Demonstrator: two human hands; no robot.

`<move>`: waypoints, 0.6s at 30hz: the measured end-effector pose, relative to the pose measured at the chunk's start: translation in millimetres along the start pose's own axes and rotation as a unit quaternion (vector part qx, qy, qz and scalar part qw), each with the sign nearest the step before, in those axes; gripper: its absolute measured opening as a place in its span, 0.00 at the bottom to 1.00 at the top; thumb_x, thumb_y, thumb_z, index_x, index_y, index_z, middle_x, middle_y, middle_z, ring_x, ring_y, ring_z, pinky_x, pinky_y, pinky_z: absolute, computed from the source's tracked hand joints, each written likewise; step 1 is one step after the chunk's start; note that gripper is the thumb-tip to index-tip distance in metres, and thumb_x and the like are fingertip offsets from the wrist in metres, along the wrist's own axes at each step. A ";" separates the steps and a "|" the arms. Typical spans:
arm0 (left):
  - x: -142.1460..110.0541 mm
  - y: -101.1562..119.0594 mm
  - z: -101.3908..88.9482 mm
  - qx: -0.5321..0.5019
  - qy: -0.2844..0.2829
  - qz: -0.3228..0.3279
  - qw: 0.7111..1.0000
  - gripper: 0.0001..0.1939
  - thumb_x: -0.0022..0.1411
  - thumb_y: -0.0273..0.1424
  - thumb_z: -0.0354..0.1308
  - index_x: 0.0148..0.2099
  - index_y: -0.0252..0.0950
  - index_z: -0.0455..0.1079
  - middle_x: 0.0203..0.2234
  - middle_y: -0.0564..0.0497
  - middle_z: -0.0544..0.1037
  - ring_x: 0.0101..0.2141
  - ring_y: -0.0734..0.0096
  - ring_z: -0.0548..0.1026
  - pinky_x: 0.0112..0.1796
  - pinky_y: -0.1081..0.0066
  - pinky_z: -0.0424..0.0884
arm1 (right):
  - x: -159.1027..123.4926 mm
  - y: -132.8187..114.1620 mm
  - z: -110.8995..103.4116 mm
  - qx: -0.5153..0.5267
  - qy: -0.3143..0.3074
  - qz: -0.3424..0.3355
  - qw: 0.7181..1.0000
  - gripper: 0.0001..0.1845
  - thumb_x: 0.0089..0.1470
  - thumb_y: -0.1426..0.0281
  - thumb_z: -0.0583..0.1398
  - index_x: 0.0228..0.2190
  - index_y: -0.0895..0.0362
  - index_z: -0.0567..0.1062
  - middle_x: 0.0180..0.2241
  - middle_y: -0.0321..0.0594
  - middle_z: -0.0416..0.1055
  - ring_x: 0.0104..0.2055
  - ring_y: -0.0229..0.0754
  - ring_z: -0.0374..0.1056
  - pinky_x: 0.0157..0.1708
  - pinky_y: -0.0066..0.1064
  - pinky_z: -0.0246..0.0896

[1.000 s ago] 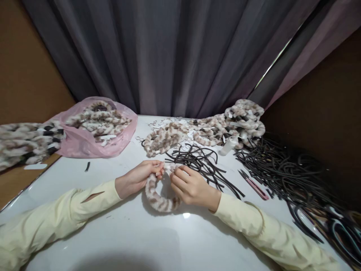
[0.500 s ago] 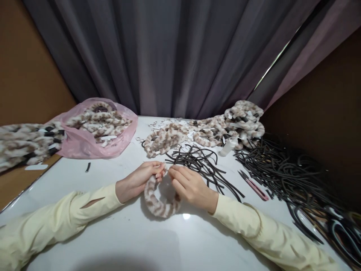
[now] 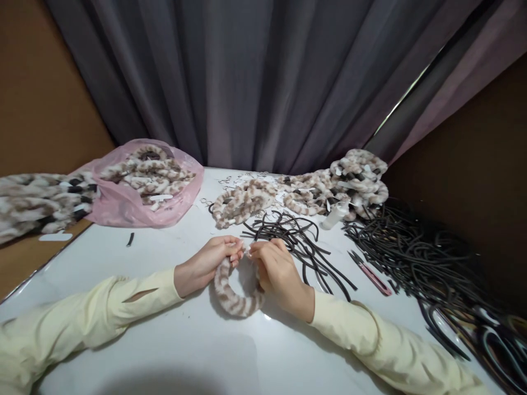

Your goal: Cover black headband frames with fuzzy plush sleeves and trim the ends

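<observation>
A furry white-and-brown ring (image 3: 239, 304) hangs from my hands just above the white table (image 3: 181, 340). My left hand (image 3: 208, 260) pinches its upper left end. Close beside it, my right hand (image 3: 282, 274) has its fingers closed at the upper right end of the same ring. Between the fingertips the ends come together; a small pale bit shows there, too small to make out. Just behind my right hand lie loose black cords (image 3: 302, 241).
Furry rings fill a pink plastic bag (image 3: 119, 206) at left and form a pile (image 3: 358, 181) at back right. Pink-handled thread snips (image 3: 373, 274), a small clear bottle (image 3: 335, 215) and a heap of black cords (image 3: 420, 258) lie right, with large scissors (image 3: 502, 351) at the edge.
My right hand has turned slightly, its knuckles higher and its fingertips a little apart from my left hand's. The ring stays held in both hands. The view has shifted slightly.
</observation>
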State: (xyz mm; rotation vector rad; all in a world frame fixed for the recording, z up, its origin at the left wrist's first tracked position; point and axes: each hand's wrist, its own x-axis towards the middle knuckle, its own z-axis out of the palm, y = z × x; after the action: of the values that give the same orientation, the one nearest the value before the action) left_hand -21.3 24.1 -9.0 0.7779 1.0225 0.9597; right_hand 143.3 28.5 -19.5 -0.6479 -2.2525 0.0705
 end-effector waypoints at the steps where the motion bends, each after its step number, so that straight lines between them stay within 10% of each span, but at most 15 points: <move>1: -1.6 0.9 0.8 0.029 0.002 0.012 0.999 0.10 0.52 0.30 0.60 0.26 0.31 0.62 0.17 0.57 0.65 0.17 0.85 0.61 0.20 0.82 0.58 | 0.2 1.3 0.1 0.013 -0.007 0.023 1.000 0.12 0.49 0.85 0.47 0.29 0.60 0.64 0.31 0.45 0.70 0.34 0.41 0.65 0.34 0.34 0.56; 8: -5.4 8.2 3.8 0.131 -0.018 0.025 0.991 0.11 0.52 0.34 0.59 0.29 0.32 0.62 0.15 0.58 0.65 0.14 0.84 0.60 0.17 0.82 0.55 | 15.6 9.6 -10.5 0.189 -0.084 0.216 0.954 0.05 0.50 0.78 0.54 0.25 0.58 0.66 0.25 0.38 0.69 0.26 0.37 0.65 0.27 0.27 0.56; 14: -2.1 5.5 -0.5 0.165 -0.069 0.042 0.983 0.14 0.53 0.38 0.59 0.30 0.33 0.62 0.14 0.57 0.66 0.14 0.82 0.61 0.17 0.81 0.55 | 23.8 19.7 -11.0 0.427 -0.127 0.409 0.796 0.13 0.39 0.67 0.65 0.20 0.59 0.65 0.20 0.36 0.68 0.22 0.34 0.63 0.21 0.25 0.55; 18: -3.4 8.4 -3.9 0.222 -0.120 0.089 0.964 0.13 0.54 0.38 0.57 0.30 0.33 0.62 0.16 0.56 0.69 0.15 0.80 0.64 0.19 0.80 0.58 | 28.2 24.0 -17.3 0.467 -0.178 0.444 0.744 0.15 0.32 0.66 0.68 0.18 0.61 0.68 0.17 0.33 0.67 0.20 0.32 0.60 0.21 0.24 0.53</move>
State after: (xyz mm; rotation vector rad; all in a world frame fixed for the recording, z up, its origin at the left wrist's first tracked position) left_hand -28.0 24.6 -1.8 1.3453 0.9753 0.7693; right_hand 149.7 60.1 5.6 -1.0870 -1.6477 1.7849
